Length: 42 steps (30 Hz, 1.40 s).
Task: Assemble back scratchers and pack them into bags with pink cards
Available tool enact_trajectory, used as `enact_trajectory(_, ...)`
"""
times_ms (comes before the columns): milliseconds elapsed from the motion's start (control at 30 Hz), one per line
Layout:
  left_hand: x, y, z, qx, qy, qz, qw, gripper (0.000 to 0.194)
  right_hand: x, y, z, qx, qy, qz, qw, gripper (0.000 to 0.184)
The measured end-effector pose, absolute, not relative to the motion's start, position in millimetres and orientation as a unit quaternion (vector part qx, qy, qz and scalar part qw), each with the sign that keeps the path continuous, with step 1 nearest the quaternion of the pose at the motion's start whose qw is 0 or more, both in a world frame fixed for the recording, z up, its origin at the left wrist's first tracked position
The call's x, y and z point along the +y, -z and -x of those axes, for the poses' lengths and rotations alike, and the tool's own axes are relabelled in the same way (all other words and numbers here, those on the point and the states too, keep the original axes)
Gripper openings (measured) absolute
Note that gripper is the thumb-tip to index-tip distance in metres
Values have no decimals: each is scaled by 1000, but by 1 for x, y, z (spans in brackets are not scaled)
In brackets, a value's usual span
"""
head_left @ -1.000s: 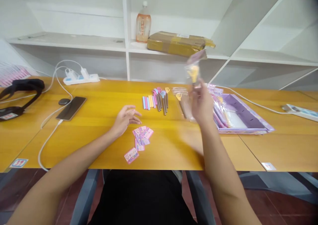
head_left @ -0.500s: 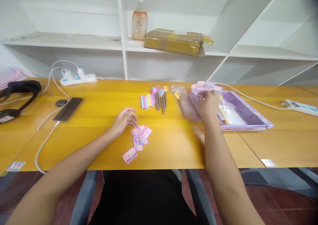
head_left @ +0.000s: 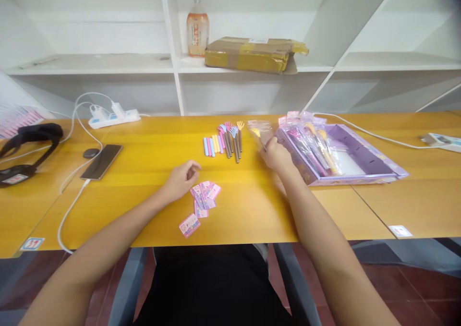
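Observation:
My right hand [head_left: 276, 154] is closed around the handle of a back scratcher with a yellow claw head [head_left: 256, 132], over a clear plastic bag [head_left: 264, 126] just left of the purple box. My left hand [head_left: 182, 178] rests on the table with its fingers curled in and nothing in them. Beside it lie several overlapping pink and purple cards [head_left: 207, 193], with a single card [head_left: 189, 225] nearer the edge. Several back scratchers [head_left: 236, 143] with coloured claw heads lie in a bunch at the middle. A row of pastel tubes [head_left: 213, 146] is on their left.
The open purple box [head_left: 363, 178] holds several bagged scratchers [head_left: 320, 148]. At the left are a phone [head_left: 102, 162], a power strip [head_left: 114, 117] with cables and a black headset [head_left: 39, 134]. A bottle [head_left: 198, 28] and a taped carton [head_left: 252, 54] stand on the shelf.
My right hand carried a bagged yellow scratcher to the purple box, let it go there, then moved left onto the loose yellow scratcher. My left hand's fingers have curled in.

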<state>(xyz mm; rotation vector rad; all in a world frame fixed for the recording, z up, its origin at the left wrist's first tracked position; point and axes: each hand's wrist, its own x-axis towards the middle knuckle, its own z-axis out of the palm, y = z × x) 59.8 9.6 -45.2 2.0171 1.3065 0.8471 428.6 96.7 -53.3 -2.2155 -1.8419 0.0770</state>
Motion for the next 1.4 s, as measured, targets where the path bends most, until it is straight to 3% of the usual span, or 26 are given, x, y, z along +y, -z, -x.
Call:
enact_trajectory(200, 13, 47, -56, 472, -262, -805, 245, 17, 99, 62, -419, -724, -69, 625, 285, 50)
enact_trajectory(300, 13, 49, -58, 463, -248, -813, 251, 16, 93, 63, -397, -780, -78, 528, 325, 38)
enact_trajectory(400, 12, 50, -60, 461, -240, -817, 247, 14, 84, 57, -367, -812, -67, 487, 313, 28)
enact_trajectory(600, 9, 50, -61, 442, -218, -838, 234, 14, 121, 21, -322, -830, -63, 517, 203, 35)
enact_trajectory(667, 7, 49, -61, 424, -209, -852, 223, 15, 150, 8, -316, -850, -80, 504, 133, 58)
enact_trajectory(767, 4, 48, -62, 403, -203, -867, 213, 17, 189, -2, -313, -873, -128, 467, 59, 117)
enact_trajectory(867, 2, 48, -63, 392, -201, -874, 207, 17, 210, 0, -314, -875, -162, 456, 25, 142)
enact_trajectory(1233, 0, 47, -64, 387, -203, -873, 216, 17, 198, 10, -312, -876, -188, 443, 19, 123)
enact_trajectory(1400, 1, 50, -69, 409, -348, -760, 365, 19, 185, -5, -323, -872, -167, 444, 120, 123)
